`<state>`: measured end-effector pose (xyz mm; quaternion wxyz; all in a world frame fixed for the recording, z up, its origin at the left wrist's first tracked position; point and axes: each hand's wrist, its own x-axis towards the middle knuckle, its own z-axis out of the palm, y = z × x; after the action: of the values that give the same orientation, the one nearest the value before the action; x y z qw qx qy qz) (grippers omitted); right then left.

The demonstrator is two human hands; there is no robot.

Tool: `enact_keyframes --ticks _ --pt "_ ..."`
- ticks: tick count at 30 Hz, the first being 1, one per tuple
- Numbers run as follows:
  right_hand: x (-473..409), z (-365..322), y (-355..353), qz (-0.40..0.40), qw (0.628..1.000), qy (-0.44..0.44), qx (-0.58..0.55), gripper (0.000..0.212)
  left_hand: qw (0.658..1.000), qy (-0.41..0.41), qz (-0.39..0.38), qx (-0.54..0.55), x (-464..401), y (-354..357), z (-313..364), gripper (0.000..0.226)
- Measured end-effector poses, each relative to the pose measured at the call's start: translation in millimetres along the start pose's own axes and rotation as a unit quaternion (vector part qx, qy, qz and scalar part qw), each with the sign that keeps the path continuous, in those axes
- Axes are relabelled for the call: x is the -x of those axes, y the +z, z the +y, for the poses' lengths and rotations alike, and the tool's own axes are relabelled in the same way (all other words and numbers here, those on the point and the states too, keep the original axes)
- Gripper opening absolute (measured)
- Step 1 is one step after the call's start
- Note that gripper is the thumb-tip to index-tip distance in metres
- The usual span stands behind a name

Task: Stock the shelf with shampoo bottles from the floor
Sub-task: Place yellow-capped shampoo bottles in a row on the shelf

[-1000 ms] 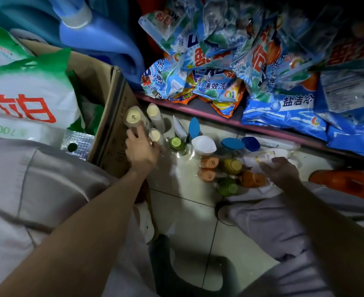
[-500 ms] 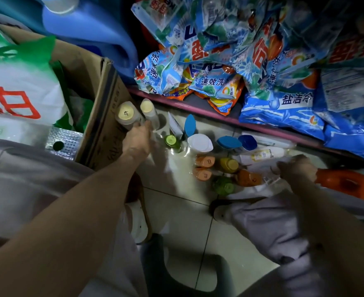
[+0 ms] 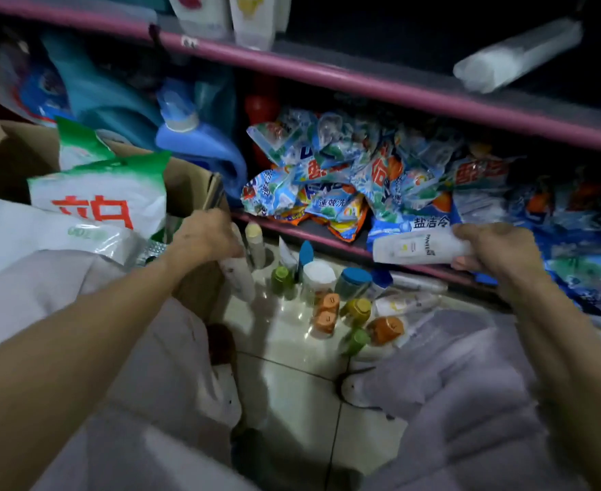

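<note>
White shampoo bottle (image 3: 421, 247) lies sideways in the right hand's (image 3: 497, 256) grip, before the pink shelf (image 3: 330, 239); the left hand (image 3: 205, 235) clasps another bottle (image 3: 237, 274) below that shelf, beside capped bottles (image 3: 327, 310) on the floor (image 3: 292, 384)

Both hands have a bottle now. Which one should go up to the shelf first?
Right, probably. The right hand holds its white bottle lifted clear, level with the lower shelf edge. The left hand holds its bottle low, beside the box.
</note>
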<state>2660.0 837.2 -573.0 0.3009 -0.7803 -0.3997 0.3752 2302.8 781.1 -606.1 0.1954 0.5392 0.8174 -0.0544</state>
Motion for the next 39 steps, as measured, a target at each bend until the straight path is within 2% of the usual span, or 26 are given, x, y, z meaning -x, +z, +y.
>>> enact_keyframes --ticks 2,4,6,10,12,14,16,18,20,24,28,33,34,35,36,37,38,39 --pt "22 -14 -15 -0.058 0.984 0.049 -0.161 0.017 0.999 0.024 0.027 0.038 18 -34 0 0.037" --pt "41 -29 -28 -0.101 0.963 0.066 -0.241 0.012 0.993 0.048 0.068 0.084 36 -65 -2 0.030" --pt "57 -51 -43 -0.124 0.944 0.053 -0.300 0.008 0.983 0.069 0.103 0.136 51 -92 -4 0.033" --pt "76 -104 -73 -0.130 0.904 -0.026 -0.406 0.007 0.941 0.094 0.146 0.291 70 -141 -1 0.034" --pt "78 -128 -82 -0.118 0.890 -0.117 -0.426 0.010 0.909 0.122 0.162 0.365 77 -163 6 0.033" --pt "77 -146 -79 -0.060 0.900 -0.237 -0.360 0.016 0.884 0.156 0.173 0.406 81 -179 15 0.032" --pt "70 -155 -70 0.067 0.919 -0.351 -0.165 0.025 0.858 0.178 0.182 0.446 84 -190 24 0.033" --pt "61 -157 -59 0.175 0.893 -0.413 0.026 0.033 0.833 0.184 0.195 0.485 85 -197 34 0.034" --pt "55 -158 -46 0.173 0.869 -0.452 0.107 0.036 0.827 0.191 0.214 0.483 85 -202 42 0.037" --pt "43 -163 -19 0.140 0.800 -0.509 0.285 0.034 0.850 0.203 0.283 0.396 85 -210 52 0.047" --pt "31 -166 -7 0.193 0.739 -0.463 0.449 0.033 0.841 0.230 0.305 0.383 85 -218 56 0.036" --pt "25 -169 -3 0.203 0.696 -0.437 0.533 0.048 0.845 0.229 0.330 0.352 89 -220 56 0.029" --pt "29 -169 -1 0.195 0.699 -0.447 0.522 0.054 0.849 0.228 0.329 0.346 90 -219 56 0.029" --pt "36 -168 2 0.167 0.721 -0.466 0.485 0.059 0.852 0.230 0.327 0.339 91 -218 57 0.029" --pt "47 -167 7 0.107 0.761 -0.486 0.417 0.065 0.853 0.238 0.326 0.331 91 -216 57 0.030" --pt "62 -165 11 0.001 0.808 -0.490 0.326 0.072 0.852 0.250 0.327 0.324 92 -215 59 0.030" --pt "79 -162 18 -0.133 0.840 -0.474 0.228 0.077 0.849 0.263 0.330 0.319 92 -214 60 0.030" --pt "94 -158 27 -0.254 0.844 -0.447 0.152 0.078 0.845 0.273 0.333 0.318 93 -215 62 0.029"
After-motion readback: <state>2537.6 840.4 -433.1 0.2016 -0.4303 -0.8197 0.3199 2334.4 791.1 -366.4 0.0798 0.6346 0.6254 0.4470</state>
